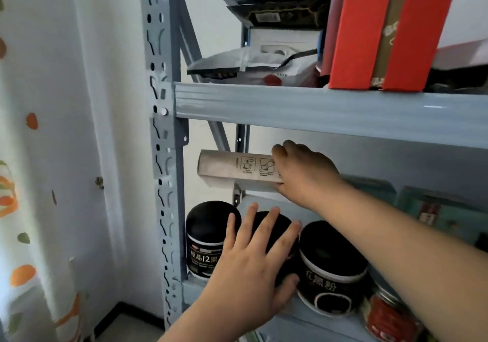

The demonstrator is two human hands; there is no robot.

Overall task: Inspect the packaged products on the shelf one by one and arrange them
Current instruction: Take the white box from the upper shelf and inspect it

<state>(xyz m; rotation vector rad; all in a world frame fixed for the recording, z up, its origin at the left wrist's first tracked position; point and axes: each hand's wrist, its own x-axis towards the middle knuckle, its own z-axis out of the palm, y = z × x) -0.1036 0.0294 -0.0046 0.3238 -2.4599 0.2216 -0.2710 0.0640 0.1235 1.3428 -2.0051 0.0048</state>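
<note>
Head view is showing the grey-blue rack (163, 156) filling most of the frame, with its crossbeam (317, 109) running left to right. Above the crossbeam a red box (369, 30) is leaning among bagged goods. Below the crossbeam three black jars (330, 267) are standing in a row at the shelf's front edge.

Just under the crossbeam, above the jars, a pale long carton (232, 168) is hanging in the air with its long axis lying parallel to the crossbeam. The right hand (303, 172) is gripping its right end, fingers curled over the top, while its left end is pointing free toward the rack's upright.

Lower down, the left hand (248, 270) is lying flat with fingers spread over the middle jar (281, 233) and is gripping nothing. Whether it is pressing the jar I cannot tell. The right hand is the one nearer the carton, so placing it likely falls to that hand.
</note>
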